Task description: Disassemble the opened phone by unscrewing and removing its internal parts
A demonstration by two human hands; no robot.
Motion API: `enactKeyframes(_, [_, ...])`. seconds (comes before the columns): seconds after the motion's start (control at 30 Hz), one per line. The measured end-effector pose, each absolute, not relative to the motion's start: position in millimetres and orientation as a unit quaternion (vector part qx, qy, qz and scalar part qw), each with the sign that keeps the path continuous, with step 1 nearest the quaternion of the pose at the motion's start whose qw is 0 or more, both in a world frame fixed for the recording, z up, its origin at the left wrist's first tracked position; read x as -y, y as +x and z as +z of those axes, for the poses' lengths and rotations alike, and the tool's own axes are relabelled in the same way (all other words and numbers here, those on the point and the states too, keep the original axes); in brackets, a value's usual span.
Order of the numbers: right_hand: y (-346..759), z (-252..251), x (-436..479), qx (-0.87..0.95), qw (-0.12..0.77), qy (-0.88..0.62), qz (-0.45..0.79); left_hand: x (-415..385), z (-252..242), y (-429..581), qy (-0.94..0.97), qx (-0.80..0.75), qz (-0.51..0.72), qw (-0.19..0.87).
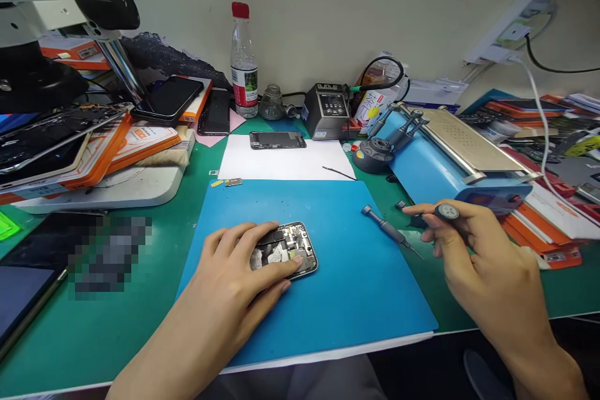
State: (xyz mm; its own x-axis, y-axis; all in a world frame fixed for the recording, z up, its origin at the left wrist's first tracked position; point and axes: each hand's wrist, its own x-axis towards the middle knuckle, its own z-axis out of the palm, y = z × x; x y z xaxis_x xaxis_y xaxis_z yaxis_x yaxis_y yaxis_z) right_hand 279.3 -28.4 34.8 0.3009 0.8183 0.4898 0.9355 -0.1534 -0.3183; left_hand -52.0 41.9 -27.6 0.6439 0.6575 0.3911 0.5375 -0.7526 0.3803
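My left hand [234,284] grips an opened smartphone [304,253] on the blue mat, thumb on its inner parts and fingers over its far edge. The phone has no screen on it, and its board and metal shields show. My right hand [482,256], raised right of the mat, is closed on a dark screwdriver [447,211] with a round cap; its tip is hidden. A second screwdriver [391,231], grey with a thin tip, lies across the mat's right edge. Small metal pieces [233,182] lie at the mat's far left corner.
A detached phone screen [277,140] lies on white paper behind the blue mat [347,300]. Farther back stand a bottle [244,69], a glass jar [272,103] and a soldering station [327,111]. A screwdriver stand [374,155] and blue heating machine [435,165] are right; a microscope [100,0] is left.
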Motion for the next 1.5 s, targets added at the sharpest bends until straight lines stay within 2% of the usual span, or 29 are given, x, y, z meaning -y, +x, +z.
enactKeyframes(0.17, [260.9,35.8,30.3,0.597,0.357,-0.717,-0.043,-42.4,-26.5,-52.2,0.901,-0.332,0.255,0.115])
enactKeyframes(0.27, [258.4,34.4,29.9,0.632,0.357,-0.687,-0.046,-42.4,-25.1,-52.7,0.900,-0.336,0.253,0.114])
enactKeyframes(0.37, [256.6,29.8,29.6,0.695,0.295,-0.645,-0.117,-42.5,-24.5,-52.8,0.900,-0.335,0.254,0.113])
enactKeyframes(0.53, [254.8,15.9,28.3,0.734,0.108,-0.624,-0.247,-43.0,-26.9,-52.6,0.900,-0.333,0.257,0.113])
enactKeyframes(0.7, [287.8,15.6,23.0,0.625,0.066,-0.724,-0.283,-41.9,-23.4,-53.3,0.899,-0.343,0.242,0.124])
enactKeyframes(0.9, [327.3,20.4,2.7,0.660,0.042,-0.714,-0.232,-41.0,-13.8,-52.9,0.892,-0.350,0.232,0.164])
enactKeyframes(1.0, [303.1,34.0,-9.4,0.640,0.091,-0.727,-0.232,-41.6,-12.5,-53.4,0.891,-0.354,0.226,0.175])
enactKeyframes(1.03, [289.0,40.0,-14.4,0.608,0.169,-0.748,-0.205,-41.9,-12.3,-53.8,0.891,-0.353,0.223,0.179])
enactKeyframes(1.1, [257.8,50.2,-27.0,0.559,0.380,-0.736,-0.038,-42.6,-11.7,-54.7,0.892,-0.348,0.217,0.187])
enactKeyframes(1.17, [230.0,53.6,-42.2,0.551,0.481,-0.663,0.159,-42.8,-11.0,-55.5,0.893,-0.347,0.213,0.191])
enactKeyframes(1.27, [204.8,45.0,-63.4,0.570,0.484,-0.600,0.285,-42.3,-9.9,-56.2,0.895,-0.343,0.212,0.193])
enactKeyframes(1.5, [193.0,24.5,-78.3,0.592,0.455,-0.583,0.320,-41.6,-8.3,-56.0,0.886,-0.345,0.225,0.210])
